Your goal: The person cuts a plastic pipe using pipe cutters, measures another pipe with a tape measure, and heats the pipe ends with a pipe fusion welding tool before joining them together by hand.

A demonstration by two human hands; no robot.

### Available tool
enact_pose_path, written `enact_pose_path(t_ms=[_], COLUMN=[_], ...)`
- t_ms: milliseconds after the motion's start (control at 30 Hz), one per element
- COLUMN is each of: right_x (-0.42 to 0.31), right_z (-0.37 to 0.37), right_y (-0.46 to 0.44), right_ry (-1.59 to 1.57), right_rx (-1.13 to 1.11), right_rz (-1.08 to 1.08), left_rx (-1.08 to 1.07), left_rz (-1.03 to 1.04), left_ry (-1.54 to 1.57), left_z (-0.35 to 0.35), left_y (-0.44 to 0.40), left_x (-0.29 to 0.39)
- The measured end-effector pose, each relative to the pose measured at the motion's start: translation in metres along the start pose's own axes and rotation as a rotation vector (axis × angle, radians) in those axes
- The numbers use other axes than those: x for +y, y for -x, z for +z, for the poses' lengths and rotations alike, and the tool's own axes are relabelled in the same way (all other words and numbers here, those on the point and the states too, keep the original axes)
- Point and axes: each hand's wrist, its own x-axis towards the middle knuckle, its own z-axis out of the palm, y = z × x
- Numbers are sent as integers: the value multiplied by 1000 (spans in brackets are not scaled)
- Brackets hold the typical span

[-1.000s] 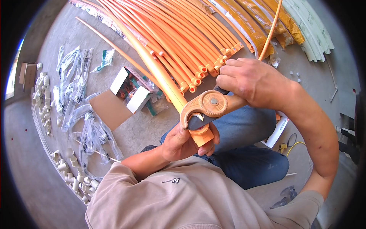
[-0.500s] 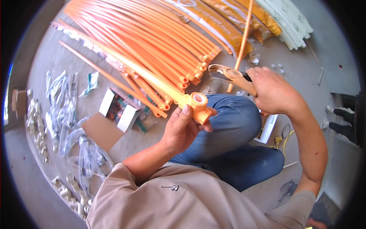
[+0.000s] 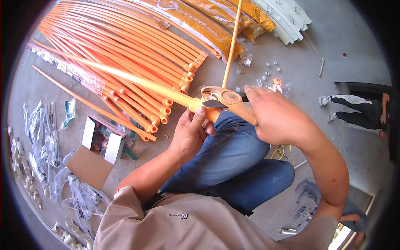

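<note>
The person sat with jeans-clad knees (image 3: 221,154) bent, and just above the nearer knee the left hand (image 3: 191,133) had its fingers closed round an orange fitting (image 3: 214,113), thumb pressed along its side. From that fitting a long orange pipe (image 3: 158,86) ran off up and away, over the ends of a spread of orange pipes (image 3: 108,58) on the concrete floor (image 3: 266,50). The right hand (image 3: 281,116) was wrapped about the handles of a tan cutting tool (image 3: 230,97) — its dark blade (image 3: 216,103) and curved jaw lay right over the fitting, though I couldn't tell whether they bit into it.

White caps (image 3: 259,80) dotted the floor beyond the tool. Off on the person's left stood an open box (image 3: 111,149) of small parts, with clear plastic bags (image 3: 50,137) strewn beside it — and past those, white fittings (image 3: 26,171). Well apart, on the other side, I saw another person's legs (image 3: 352,116).
</note>
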Motion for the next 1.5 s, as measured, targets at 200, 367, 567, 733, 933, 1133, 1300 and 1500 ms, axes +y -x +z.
enact_pose_path(t_ms=[200, 367, 567, 733, 933, 1133, 1300, 1500], right_x=[4, -6, -10, -11, -6, -7, 4, -10], right_z=[17, 13, 10, 22, 25, 10, 24, 19], right_y=[0, -6, -14, -14, -25, -15, -22, -16], right_ry=[234, 233, 211, 223, 301, 172, 145, 216], right_rx=[155, 3, -127, -56, -141, -257, -157, -120], right_rz=[9, 163, 230, 262, 142, 144, 70, 258], left_rx=[-8, -28, -22, -1, -25, -55, -36, -74], left_rz=[-7, -32, -62, -70, -39, -56, -38, -63], left_ry=[93, 130, 134, 137, 48, 2, 100, 205], left_z=[-4, -9, -15, -12, -22, -31, -12, -20], left_y=[-21, -35, -43, -45, -51, -52, -57, -52], left_x=[-11, -24, -37, -39, -45, -47, -48, -45])
